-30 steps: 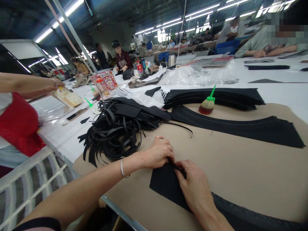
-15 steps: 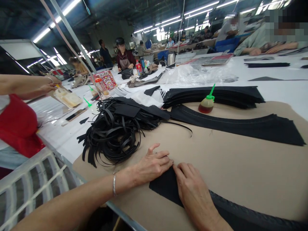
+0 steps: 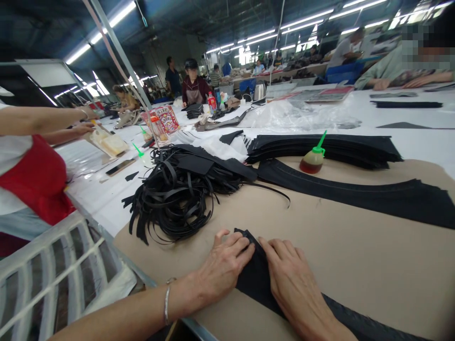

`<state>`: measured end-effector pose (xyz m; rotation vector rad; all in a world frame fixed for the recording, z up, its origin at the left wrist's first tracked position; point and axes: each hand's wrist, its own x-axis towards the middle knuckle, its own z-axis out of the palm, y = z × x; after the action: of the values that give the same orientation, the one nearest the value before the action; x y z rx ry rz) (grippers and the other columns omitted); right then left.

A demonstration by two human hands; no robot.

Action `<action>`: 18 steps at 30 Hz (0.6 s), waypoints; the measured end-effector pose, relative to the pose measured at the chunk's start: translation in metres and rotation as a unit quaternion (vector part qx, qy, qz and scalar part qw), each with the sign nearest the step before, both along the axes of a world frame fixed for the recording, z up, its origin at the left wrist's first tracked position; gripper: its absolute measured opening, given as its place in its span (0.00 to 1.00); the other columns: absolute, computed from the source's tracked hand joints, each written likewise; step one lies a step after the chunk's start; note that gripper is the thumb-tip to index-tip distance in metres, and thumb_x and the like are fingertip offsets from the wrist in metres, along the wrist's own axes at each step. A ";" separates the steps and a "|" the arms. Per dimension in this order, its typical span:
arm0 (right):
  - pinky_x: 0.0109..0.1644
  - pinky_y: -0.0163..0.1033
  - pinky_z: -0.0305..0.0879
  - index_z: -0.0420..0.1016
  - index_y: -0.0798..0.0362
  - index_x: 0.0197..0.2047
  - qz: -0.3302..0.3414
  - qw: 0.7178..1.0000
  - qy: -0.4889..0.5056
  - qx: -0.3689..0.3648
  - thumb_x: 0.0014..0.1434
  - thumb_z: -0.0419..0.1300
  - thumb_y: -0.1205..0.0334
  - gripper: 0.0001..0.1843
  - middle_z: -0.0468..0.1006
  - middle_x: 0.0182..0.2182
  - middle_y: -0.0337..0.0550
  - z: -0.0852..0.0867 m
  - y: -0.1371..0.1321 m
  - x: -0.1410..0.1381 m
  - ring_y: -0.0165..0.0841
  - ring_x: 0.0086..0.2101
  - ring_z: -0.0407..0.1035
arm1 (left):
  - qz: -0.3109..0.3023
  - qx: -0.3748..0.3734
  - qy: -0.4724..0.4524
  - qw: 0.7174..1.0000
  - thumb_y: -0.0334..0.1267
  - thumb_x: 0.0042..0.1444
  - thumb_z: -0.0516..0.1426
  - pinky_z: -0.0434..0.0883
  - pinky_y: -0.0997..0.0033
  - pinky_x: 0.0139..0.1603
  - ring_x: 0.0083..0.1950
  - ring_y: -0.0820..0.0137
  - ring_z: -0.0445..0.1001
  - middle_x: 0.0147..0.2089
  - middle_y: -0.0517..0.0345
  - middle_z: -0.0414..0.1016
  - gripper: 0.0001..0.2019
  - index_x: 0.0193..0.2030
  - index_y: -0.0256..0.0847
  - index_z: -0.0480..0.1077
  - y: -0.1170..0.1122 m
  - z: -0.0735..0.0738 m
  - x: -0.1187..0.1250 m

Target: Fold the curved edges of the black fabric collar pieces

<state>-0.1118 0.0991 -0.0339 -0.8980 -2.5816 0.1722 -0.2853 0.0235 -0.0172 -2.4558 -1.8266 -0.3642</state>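
A long, curved black panel (image 3: 256, 272) of leather-like material lies on the tan board in front of me, running off at the lower right. My left hand (image 3: 225, 263) has its fingers curled and pinched on the panel's far left corner. My right hand (image 3: 296, 284) presses on the panel's right edge, thumb and fingers closed against it and covering part of it. Beyond them, a similar stack of black panels (image 3: 359, 192) rests on the board. A tangled heap of black strips (image 3: 174, 199) lies to the left of it.
A squeeze bottle (image 3: 312, 160) with a green spout and dark liquid stands between the panel stacks (image 3: 327, 147). The tan board (image 3: 341, 246) covers the near table. A white slatted crate (image 3: 53, 274) is at left, beside a co-worker in a red apron (image 3: 39, 180). Others work further back.
The view has shifted slightly, so the surroundings sit lower and further right. My left fingers have moved along the panel's end, and its far corner now shows between my hands.
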 end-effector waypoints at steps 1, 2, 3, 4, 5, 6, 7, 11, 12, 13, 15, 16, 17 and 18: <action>0.43 0.43 0.54 0.70 0.55 0.54 0.005 1.000 -0.003 0.007 0.56 0.53 0.77 0.23 0.73 0.40 0.44 0.000 0.002 -0.001 0.37 0.40 0.62 | 0.001 0.001 -0.003 1.000 0.29 0.64 0.50 0.53 0.57 0.61 0.56 0.67 0.65 0.52 0.55 0.72 0.18 0.60 0.41 0.62 0.000 -0.001 0.000; 0.42 0.43 0.53 0.69 0.54 0.55 0.011 1.000 -0.010 0.012 0.56 0.54 0.78 0.24 0.73 0.41 0.43 0.000 0.004 -0.002 0.37 0.40 0.63 | 0.001 0.001 -0.005 1.000 0.28 0.64 0.50 0.53 0.58 0.61 0.56 0.68 0.64 0.52 0.55 0.71 0.18 0.60 0.40 0.62 -0.001 -0.001 0.000; 0.42 0.43 0.53 0.69 0.53 0.55 0.019 1.000 -0.018 0.015 0.55 0.54 0.78 0.25 0.73 0.40 0.41 0.001 0.006 -0.004 0.36 0.40 0.63 | 0.001 0.000 -0.006 1.000 0.28 0.63 0.51 0.53 0.58 0.61 0.57 0.68 0.64 0.52 0.55 0.71 0.19 0.60 0.40 0.62 -0.001 -0.001 0.000; 0.41 0.43 0.52 0.70 0.52 0.55 0.026 0.999 -0.025 0.015 0.54 0.54 0.78 0.26 0.73 0.40 0.40 0.001 0.007 -0.006 0.36 0.39 0.63 | 0.001 0.000 -0.007 1.000 0.28 0.63 0.50 0.53 0.58 0.61 0.57 0.68 0.64 0.52 0.55 0.71 0.19 0.60 0.40 0.62 -0.001 -0.001 -0.001; 0.41 0.43 0.52 0.70 0.51 0.54 0.032 0.999 -0.031 0.014 0.54 0.54 0.78 0.26 0.74 0.40 0.40 0.001 0.008 -0.008 0.35 0.39 0.63 | 0.002 0.000 -0.008 1.000 0.28 0.64 0.50 0.53 0.58 0.61 0.57 0.68 0.64 0.52 0.55 0.71 0.18 0.60 0.40 0.62 -0.002 -0.002 -0.001; 0.41 0.43 0.52 0.71 0.51 0.54 0.035 0.999 -0.037 0.012 0.53 0.54 0.78 0.26 0.74 0.40 0.39 0.002 0.008 -0.009 0.35 0.39 0.63 | 0.003 0.001 -0.010 1.000 0.29 0.64 0.50 0.53 0.58 0.61 0.56 0.68 0.64 0.52 0.55 0.71 0.18 0.60 0.40 0.62 -0.002 -0.002 -0.001; 0.41 0.43 0.51 0.71 0.50 0.54 0.037 0.998 -0.041 0.010 0.53 0.54 0.79 0.26 0.74 0.41 0.39 0.002 0.009 -0.011 0.35 0.39 0.63 | 0.004 0.001 -0.010 1.000 0.30 0.65 0.50 0.53 0.58 0.62 0.56 0.67 0.64 0.52 0.54 0.71 0.18 0.60 0.40 0.61 -0.002 -0.002 -0.002; 0.40 0.44 0.51 0.70 0.50 0.55 0.037 0.997 -0.067 0.014 0.54 0.53 0.79 0.27 0.74 0.41 0.40 0.006 0.010 -0.014 0.35 0.39 0.64 | 0.003 0.005 -0.008 1.000 0.31 0.65 0.49 0.53 0.58 0.62 0.57 0.66 0.64 0.53 0.53 0.71 0.17 0.60 0.40 0.61 -0.003 -0.002 -0.002; 0.40 0.44 0.51 0.69 0.50 0.56 0.037 0.996 -0.075 0.016 0.54 0.52 0.79 0.28 0.74 0.41 0.41 0.007 0.010 -0.015 0.35 0.39 0.64 | 0.002 0.007 -0.010 1.000 0.31 0.66 0.49 0.53 0.58 0.62 0.57 0.66 0.64 0.53 0.52 0.71 0.17 0.60 0.40 0.62 -0.003 -0.002 -0.002; 0.39 0.44 0.51 0.69 0.51 0.56 0.040 0.996 -0.081 0.016 0.54 0.52 0.79 0.27 0.74 0.40 0.41 0.008 0.011 -0.015 0.36 0.39 0.64 | 0.001 0.008 -0.012 1.000 0.31 0.66 0.48 0.53 0.57 0.62 0.57 0.66 0.64 0.54 0.52 0.71 0.16 0.60 0.40 0.62 -0.002 -0.003 -0.002; 0.39 0.45 0.51 0.69 0.52 0.56 0.048 0.995 -0.089 0.012 0.55 0.51 0.79 0.27 0.73 0.40 0.42 0.010 0.012 -0.016 0.36 0.38 0.64 | 0.002 0.009 -0.016 1.000 0.31 0.66 0.48 0.52 0.57 0.62 0.57 0.66 0.64 0.54 0.52 0.71 0.16 0.59 0.40 0.63 -0.002 -0.004 -0.002; 0.40 0.45 0.51 0.69 0.52 0.56 0.051 0.995 -0.091 0.010 0.55 0.51 0.79 0.27 0.73 0.40 0.42 0.010 0.012 -0.016 0.36 0.38 0.64 | 0.001 0.010 -0.017 1.000 0.31 0.67 0.47 0.52 0.57 0.62 0.57 0.66 0.64 0.54 0.52 0.71 0.16 0.59 0.40 0.63 -0.002 -0.005 -0.002; 0.40 0.46 0.52 0.68 0.52 0.56 0.052 0.994 -0.092 0.010 0.55 0.51 0.79 0.27 0.73 0.40 0.42 0.010 0.012 -0.016 0.37 0.38 0.64 | 0.000 0.010 -0.017 1.000 0.31 0.66 0.47 0.51 0.57 0.62 0.57 0.66 0.63 0.54 0.52 0.71 0.16 0.59 0.40 0.63 -0.002 -0.006 -0.002; 0.40 0.46 0.52 0.68 0.53 0.57 0.053 0.994 -0.095 0.014 0.55 0.51 0.79 0.27 0.73 0.40 0.43 0.009 0.012 -0.017 0.37 0.38 0.64 | -0.002 0.009 -0.015 1.000 0.31 0.66 0.48 0.51 0.56 0.62 0.58 0.66 0.63 0.55 0.52 0.70 0.16 0.59 0.39 0.63 -0.002 -0.007 -0.002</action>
<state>-0.1285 0.1110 -0.0246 -0.8013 -2.8035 0.0832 -0.2874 0.0212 -0.0242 -2.4544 -1.8217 -0.4185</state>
